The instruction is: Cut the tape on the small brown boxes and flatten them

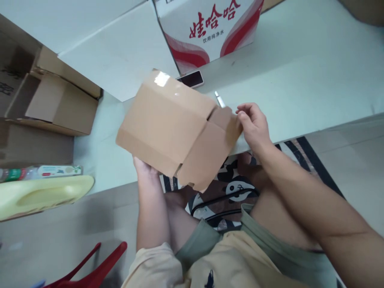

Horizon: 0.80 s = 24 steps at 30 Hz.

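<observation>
A partly unfolded brown cardboard box (168,120) is held tilted above the pale table, its flaps spread toward the right. My left hand (145,166) supports it from below at the lower left edge, with most of the fingers hidden behind the cardboard. At the right end, my right hand (252,122) pinches the edge of a flap between thumb and fingers. Just behind the box lie a small silver and white tool (220,99) and a dark-screened device (193,79).
A white and red carton (210,32) stands at the back of the table (300,80). Cardboard boxes (63,100) are stacked at the left, near a bottle (15,174) and a yellow-green plastic item (48,194). Red chair parts (105,264) show at the lower left.
</observation>
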Each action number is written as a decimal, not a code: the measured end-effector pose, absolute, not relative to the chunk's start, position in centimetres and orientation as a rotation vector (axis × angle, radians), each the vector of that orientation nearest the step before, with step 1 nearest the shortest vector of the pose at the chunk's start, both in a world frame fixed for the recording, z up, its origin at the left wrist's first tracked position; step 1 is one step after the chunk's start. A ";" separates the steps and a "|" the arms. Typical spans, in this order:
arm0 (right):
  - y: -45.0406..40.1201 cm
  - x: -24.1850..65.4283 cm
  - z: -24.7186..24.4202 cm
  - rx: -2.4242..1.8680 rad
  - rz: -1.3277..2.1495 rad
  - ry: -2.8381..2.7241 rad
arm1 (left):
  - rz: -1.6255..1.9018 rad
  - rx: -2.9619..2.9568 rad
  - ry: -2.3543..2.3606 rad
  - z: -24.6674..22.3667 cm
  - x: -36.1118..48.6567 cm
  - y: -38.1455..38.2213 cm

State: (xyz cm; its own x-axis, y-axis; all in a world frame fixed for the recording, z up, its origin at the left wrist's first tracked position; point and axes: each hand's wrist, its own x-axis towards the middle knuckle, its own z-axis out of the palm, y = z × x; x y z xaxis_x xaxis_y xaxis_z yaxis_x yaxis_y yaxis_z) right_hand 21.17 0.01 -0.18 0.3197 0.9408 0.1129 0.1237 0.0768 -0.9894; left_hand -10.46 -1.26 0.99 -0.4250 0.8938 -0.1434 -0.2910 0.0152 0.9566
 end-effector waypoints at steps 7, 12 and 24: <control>-0.9 19.8 -0.3 -1.181 1.522 -0.978 | 1.631 0.630 1.189 1.1 -10.5 -1.2; -2.2 19.0 0.8 -1.208 1.422 -0.871 | 1.697 0.518 1.235 0.4 -10.9 -1.1; -5.6 27.2 4.7 -1.410 0.797 -0.553 | 1.524 0.356 1.232 1.0 -9.8 -0.4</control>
State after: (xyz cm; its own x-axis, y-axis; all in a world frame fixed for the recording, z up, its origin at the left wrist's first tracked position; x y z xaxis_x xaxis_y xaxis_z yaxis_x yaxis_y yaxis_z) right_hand 27.24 -5.56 4.66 0.6336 0.7647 -0.1175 -0.1578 -0.0210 -0.9872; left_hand -9.80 -0.40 0.98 -0.3638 0.8540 -0.3719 -0.5425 0.1303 0.8299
